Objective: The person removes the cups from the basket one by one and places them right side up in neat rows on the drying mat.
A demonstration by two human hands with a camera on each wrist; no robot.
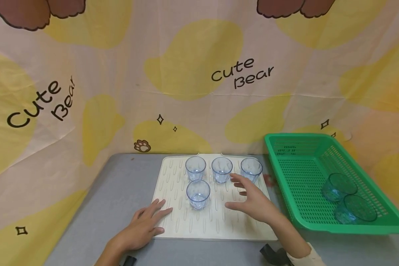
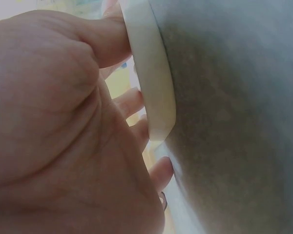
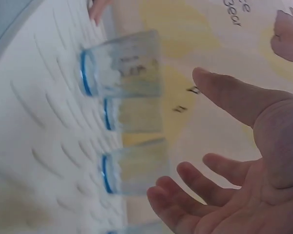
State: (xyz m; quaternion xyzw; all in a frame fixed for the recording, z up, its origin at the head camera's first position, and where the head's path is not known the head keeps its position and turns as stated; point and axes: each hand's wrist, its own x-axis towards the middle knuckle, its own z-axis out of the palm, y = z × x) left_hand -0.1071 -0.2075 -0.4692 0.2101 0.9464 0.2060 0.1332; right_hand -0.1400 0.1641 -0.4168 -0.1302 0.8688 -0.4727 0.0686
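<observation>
A white ridged mat (image 1: 176,221) lies on the table and carries several clear bluish glasses. Three stand along its back edge: a left glass (image 1: 195,169), a middle glass (image 1: 222,170) and a right glass (image 1: 251,168). One more glass (image 1: 198,195) stands in front of the left one. My left hand (image 1: 142,226) rests on the mat's left front corner, fingers spread. Over the mat's right side my right hand (image 1: 252,199) hovers with thumb and fingers apart, holding nothing. In the right wrist view its fingertips (image 3: 158,195) stand apart from the nearby glass (image 3: 136,168).
To the right sits a green plastic basket (image 1: 286,207) with two glasses (image 1: 355,210) lying in its front right part. Grey table surface (image 1: 119,192) shows left of the mat. A patterned cloth (image 1: 186,74) hangs behind the table.
</observation>
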